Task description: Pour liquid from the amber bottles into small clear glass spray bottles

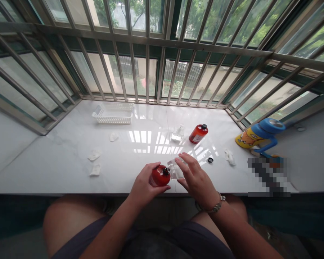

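Observation:
My left hand [147, 181] is wrapped round a red bottle [160, 177] with a black neck, tipped to the right near the front of the white sill. In my right hand [196, 176], between fingers and thumb, is a small clear bottle [174, 170]; its mouth meets or nearly meets the red bottle's neck, and my fingers partly cover it. A loose black cap [210, 160] lies to the right of my right hand. Farther back are a second red bottle [198, 134] with a black cap and a pale label, and another clear bottle [177, 133].
A white perforated basket [113, 117] sits at the back left. Crumpled white tissues [94, 155] lie on the left, with another tissue [229, 157] on the right. A blue and yellow flask [256, 135] stands at the right. Metal window bars [162, 45] border the sill [62, 158].

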`<state>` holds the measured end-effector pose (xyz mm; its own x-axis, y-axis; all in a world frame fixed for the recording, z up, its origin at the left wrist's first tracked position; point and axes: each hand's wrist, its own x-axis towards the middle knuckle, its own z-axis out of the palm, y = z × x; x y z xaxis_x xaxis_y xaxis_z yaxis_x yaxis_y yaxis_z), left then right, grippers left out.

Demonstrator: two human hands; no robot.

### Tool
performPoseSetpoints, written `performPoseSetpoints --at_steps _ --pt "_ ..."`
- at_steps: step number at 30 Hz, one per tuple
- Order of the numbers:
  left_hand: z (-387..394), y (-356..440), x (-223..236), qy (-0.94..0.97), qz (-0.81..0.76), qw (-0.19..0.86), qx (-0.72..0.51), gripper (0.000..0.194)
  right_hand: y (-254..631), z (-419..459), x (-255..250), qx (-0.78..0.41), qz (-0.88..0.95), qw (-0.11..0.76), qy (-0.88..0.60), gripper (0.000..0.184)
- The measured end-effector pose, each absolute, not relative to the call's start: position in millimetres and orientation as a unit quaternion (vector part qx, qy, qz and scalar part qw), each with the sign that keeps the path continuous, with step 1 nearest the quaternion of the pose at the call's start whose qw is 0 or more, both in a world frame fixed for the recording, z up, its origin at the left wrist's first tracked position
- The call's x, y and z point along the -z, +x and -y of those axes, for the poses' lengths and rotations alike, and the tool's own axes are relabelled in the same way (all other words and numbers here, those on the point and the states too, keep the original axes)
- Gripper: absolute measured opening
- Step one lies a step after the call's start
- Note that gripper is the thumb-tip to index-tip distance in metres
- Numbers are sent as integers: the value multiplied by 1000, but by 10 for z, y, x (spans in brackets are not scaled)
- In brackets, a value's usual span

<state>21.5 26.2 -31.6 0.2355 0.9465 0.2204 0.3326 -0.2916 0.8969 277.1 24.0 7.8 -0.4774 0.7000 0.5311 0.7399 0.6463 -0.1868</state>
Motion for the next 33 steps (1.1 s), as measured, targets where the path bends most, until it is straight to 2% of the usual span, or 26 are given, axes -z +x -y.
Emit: performPoseSetpoints --at_steps 12,33 --pt "-247 251 393 677 -462 386 -424 83 2778 -250 -124 47 867 271 -414 96" --pt "-242 247 436 675 -453 384 -438 83 2763 -265 -195 68 880 241 -403 84"
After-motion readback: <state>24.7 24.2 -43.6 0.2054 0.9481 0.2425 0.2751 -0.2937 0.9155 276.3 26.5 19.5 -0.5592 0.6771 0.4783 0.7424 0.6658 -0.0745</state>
